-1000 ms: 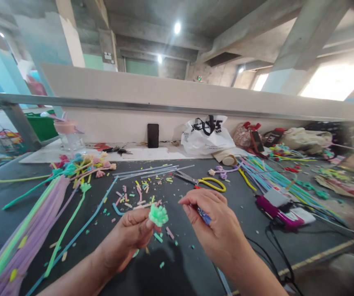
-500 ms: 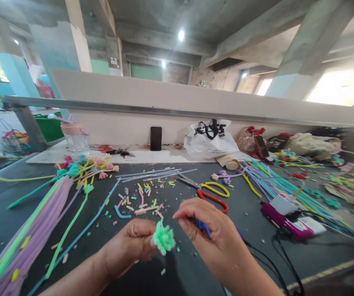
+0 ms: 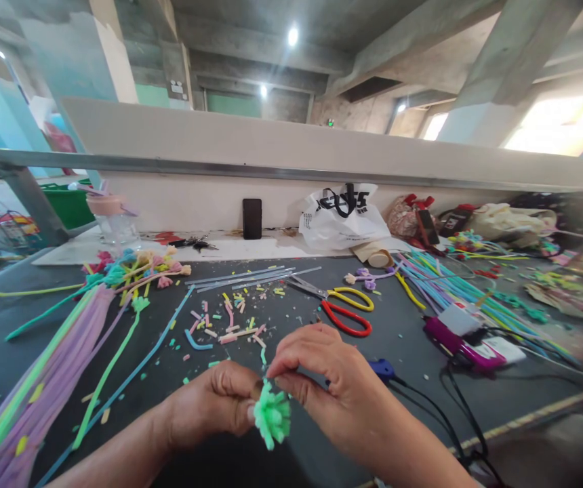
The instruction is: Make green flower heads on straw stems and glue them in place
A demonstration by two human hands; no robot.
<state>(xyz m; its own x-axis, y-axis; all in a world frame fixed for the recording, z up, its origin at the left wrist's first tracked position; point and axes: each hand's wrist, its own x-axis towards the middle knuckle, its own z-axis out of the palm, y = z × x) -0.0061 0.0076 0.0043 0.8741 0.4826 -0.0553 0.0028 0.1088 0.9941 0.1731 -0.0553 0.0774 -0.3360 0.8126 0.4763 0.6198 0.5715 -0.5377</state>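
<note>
Left hand [image 3: 215, 403]: low, thumb and fingers clamped on green flower [image 3: 272, 415]. Right hand [image 3: 329, 386]: arched, fingertips close together at flower's top; grip unclear. Scissors [image 3: 326, 295]: beyond right fingers. Table [image 3: 398, 342]: bare patch right of those fingers; near edge farther right.

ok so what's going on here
The person's left hand holds a green pipe-cleaner flower; the right hand is at its upper edge, though whether it grips a petal is unclear. Scissors with one yellow and one red handle lie beyond the right hand, near scattered offcuts.
</note>
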